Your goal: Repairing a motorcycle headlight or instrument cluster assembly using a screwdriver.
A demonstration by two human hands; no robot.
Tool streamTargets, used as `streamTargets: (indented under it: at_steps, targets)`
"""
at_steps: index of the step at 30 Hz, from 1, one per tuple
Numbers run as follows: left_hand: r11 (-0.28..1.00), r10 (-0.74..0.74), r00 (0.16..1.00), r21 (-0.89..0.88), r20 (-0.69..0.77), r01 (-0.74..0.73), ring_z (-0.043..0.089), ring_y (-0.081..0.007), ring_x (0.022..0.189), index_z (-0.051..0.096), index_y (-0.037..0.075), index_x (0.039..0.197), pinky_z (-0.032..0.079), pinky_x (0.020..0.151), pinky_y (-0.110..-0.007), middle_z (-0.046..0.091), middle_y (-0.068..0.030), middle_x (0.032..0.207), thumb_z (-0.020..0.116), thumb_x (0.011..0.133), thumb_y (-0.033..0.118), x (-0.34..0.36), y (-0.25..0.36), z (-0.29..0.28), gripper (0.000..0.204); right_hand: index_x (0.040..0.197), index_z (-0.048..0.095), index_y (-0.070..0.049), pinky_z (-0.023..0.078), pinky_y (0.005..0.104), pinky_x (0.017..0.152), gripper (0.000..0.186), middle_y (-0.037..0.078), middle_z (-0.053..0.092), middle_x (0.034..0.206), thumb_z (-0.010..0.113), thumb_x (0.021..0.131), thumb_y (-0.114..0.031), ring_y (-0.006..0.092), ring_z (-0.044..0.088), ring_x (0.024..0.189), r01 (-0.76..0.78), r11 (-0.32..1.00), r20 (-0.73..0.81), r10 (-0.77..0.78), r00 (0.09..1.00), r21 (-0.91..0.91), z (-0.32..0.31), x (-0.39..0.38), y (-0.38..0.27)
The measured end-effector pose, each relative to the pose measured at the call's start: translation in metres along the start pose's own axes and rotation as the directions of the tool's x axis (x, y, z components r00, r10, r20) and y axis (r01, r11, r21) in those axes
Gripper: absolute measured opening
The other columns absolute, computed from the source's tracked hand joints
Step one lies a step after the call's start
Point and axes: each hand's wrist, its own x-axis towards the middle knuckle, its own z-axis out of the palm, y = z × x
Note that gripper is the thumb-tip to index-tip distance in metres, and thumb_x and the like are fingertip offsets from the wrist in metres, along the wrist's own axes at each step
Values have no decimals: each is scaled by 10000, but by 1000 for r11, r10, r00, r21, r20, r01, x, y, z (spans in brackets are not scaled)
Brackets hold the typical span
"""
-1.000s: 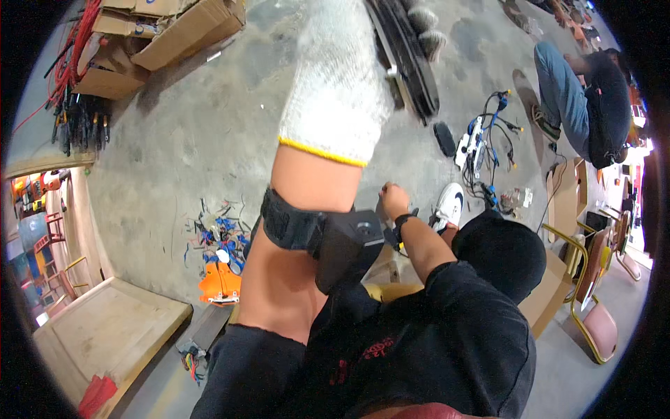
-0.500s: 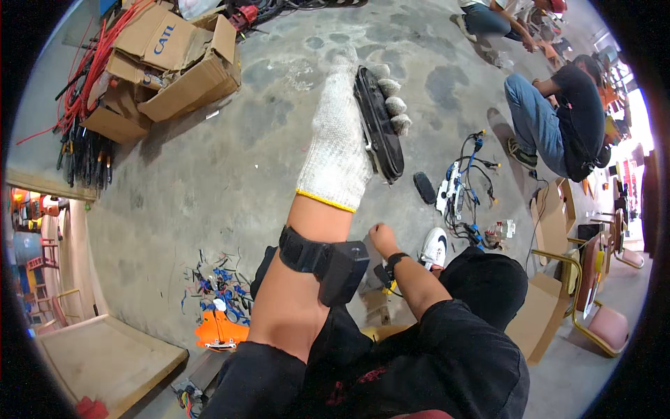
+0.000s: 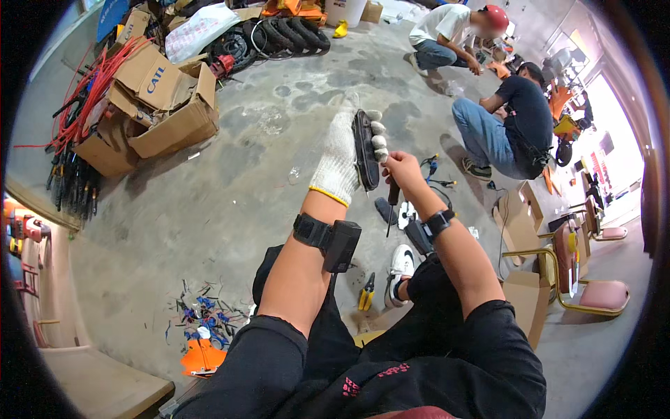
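Observation:
My left hand (image 3: pixel 338 155), in a white knitted glove with a yellow hem, grips a long black casing (image 3: pixel 365 152); its fingers wrap around the far side. Close by on the right is my bare right hand (image 3: pixel 404 168), its fingers closed on a dark-handled screwdriver (image 3: pixel 393 194) whose shaft points down toward the floor. The screwdriver's tip is apart from the casing. Below, on the floor, sit a small black oval piece (image 3: pixel 384 210) and a white bracket (image 3: pixel 407 215) with cables, partly behind my right forearm.
Yellow-handled pliers (image 3: pixel 366 293) lie between my legs. At lower left are a pile of wire scraps (image 3: pixel 204 312) and an orange part (image 3: pixel 202 357). Cardboard boxes (image 3: pixel 174 115) stand at far left. Two people (image 3: pixel 520 115) crouch at far right, near a chair (image 3: pixel 604 296).
My right hand has risen from beside my knee to the gloved left hand, and the screwdriver now shows in it. The view has tilted up, bringing in more of the far floor.

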Motion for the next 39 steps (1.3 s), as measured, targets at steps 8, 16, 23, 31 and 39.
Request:
streamTargets:
  at_steps: [8,16,23,31,39]
  targets:
    - [998,47,996,-32,-77,-50,527,-180,549,575,44,1007,443,468,-355,567,-40,740,483,944,575,-14,-3,7,543,964,638,24,466,260,542,225,36,618,719,644,901,-192,119,591,603,134,988,-2,-135,991,73,-17,-70,-60]
    - [994,65,990,94,-129,-53,540,-190,551,582,27,1021,469,487,-343,600,-63,769,439,958,582,-7,-10,-3,576,982,628,5,467,221,588,197,18,620,737,657,910,-176,76,574,636,306,923,29,-321,947,233,-15,-88,-74]
    - [968,-57,982,231,-178,98,561,-183,511,598,71,958,490,478,-333,611,-52,722,392,979,569,13,-33,-8,539,950,661,-24,405,202,571,107,8,623,868,681,872,-95,52,507,662,531,845,53,-534,844,67,-26,-93,-83]
    - [932,-72,994,350,-84,97,598,-141,684,629,88,921,520,615,-275,629,-31,786,464,1011,398,32,-52,-8,363,928,681,-25,427,225,586,97,49,586,877,695,838,-61,111,538,684,634,771,64,-631,773,-59,-32,-77,-78]
    - [830,-138,978,520,-156,200,632,-154,643,630,67,973,539,525,-301,642,-55,806,511,981,444,35,-63,7,396,932,671,-1,485,250,601,101,64,588,904,689,838,-32,116,587,703,616,771,5,-623,782,-164,-49,-73,-75]
